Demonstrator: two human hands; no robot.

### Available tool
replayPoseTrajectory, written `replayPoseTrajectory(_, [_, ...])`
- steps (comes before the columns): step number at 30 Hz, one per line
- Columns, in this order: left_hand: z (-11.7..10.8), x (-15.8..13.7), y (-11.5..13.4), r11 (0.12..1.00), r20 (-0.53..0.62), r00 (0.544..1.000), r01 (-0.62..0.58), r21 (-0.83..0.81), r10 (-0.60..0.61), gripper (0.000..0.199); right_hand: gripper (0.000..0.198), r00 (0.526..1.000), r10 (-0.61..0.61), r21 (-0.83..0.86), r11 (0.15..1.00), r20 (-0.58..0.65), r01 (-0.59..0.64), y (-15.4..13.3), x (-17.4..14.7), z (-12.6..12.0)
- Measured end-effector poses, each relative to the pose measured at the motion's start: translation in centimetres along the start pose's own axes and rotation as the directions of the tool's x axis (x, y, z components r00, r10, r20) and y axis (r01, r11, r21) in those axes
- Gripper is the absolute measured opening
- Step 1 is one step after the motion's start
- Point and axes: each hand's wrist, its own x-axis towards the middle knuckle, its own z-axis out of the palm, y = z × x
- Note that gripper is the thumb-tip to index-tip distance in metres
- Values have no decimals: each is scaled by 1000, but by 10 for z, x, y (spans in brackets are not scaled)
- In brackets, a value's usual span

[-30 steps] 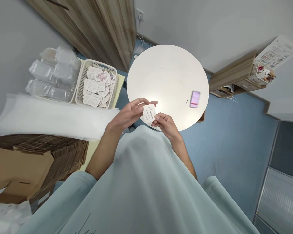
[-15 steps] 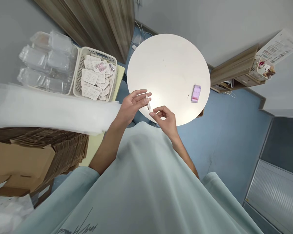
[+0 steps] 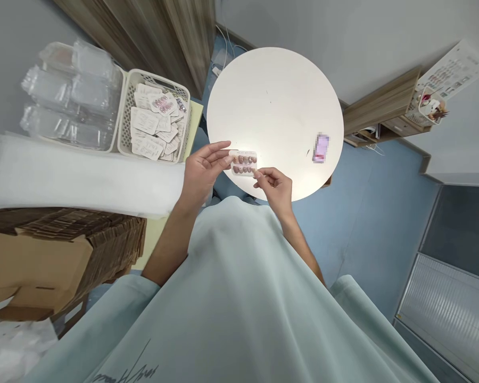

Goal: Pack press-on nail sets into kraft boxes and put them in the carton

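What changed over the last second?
The nail card was flipped: printed text faced up, then it stood edge-on, now two nail rows show. Left hand and right hand hold it, as at first. Unchanged: basket of cards, purple item on the round table.

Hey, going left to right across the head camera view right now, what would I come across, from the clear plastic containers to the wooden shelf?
Clear plastic containers, basket of cards, left hand, held card with two rows of nail-like pieces, right hand, pixelated purple item, wooden shelf.
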Motion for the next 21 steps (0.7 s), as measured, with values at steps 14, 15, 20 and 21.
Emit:
replayPoseTrajectory(14, [-14, 4, 1, 968, 287, 947, 193, -159, -142, 90, 54, 948, 164, 227, 947, 274, -229, -1, 10, -8])
replayPoseTrajectory(15, [-14, 5, 1, 961, 337, 930, 217, -170, -150, 95, 56, 937, 179, 230, 940, 300, -253, -2, 10, -8])
replayPoseTrajectory(20, [-8, 4, 5, 939, 448, 880, 273, -211, -155, 100, 61, 916, 203, 217, 933, 345, -288, -2, 13, -5])
replayPoseTrajectory(21, [-6, 4, 6, 938, 445, 882, 272, -214, -154, 98, 62, 923, 197, 210, 938, 331, -275, -1, 14, -4])
